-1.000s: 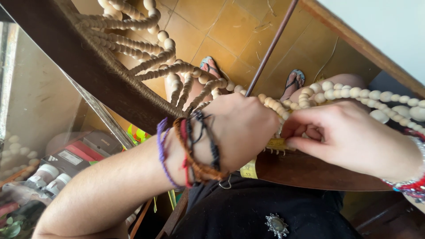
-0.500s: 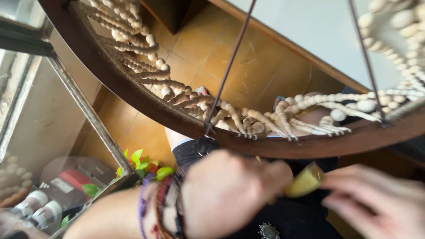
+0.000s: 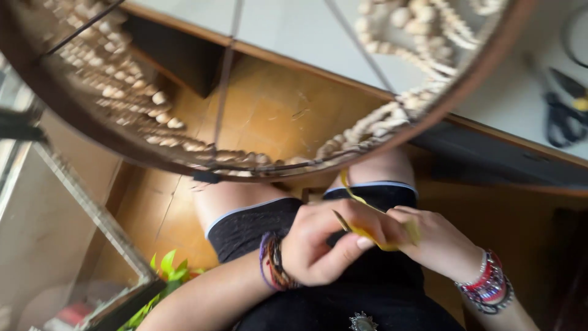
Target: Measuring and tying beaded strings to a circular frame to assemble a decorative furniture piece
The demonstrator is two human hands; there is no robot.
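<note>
My left hand (image 3: 327, 242) and my right hand (image 3: 432, 242) meet over my lap, both pinching a thin yellow strip (image 3: 367, 230) that loops up toward a round dark wooden hoop (image 3: 110, 138). The hoop hangs in front of me, higher than my hands, with strands of pale shell beads (image 3: 165, 119) strung along its inner rim and thin dark wires crossing it. Both wrists carry several bracelets.
A white table (image 3: 514, 98) with a wooden edge runs at the upper right, and dark scissors (image 3: 563, 110) lie on it. A glass-sided case (image 3: 79, 208) stands at the left with green leaves (image 3: 165, 266) beside it. Orange floor tiles (image 3: 275, 116) show behind the hoop.
My hands came off the hoop's beaded rim and dropped to my lap, holding the yellow strip. The hoop now sits higher in view, and the view has shifted toward the white table.
</note>
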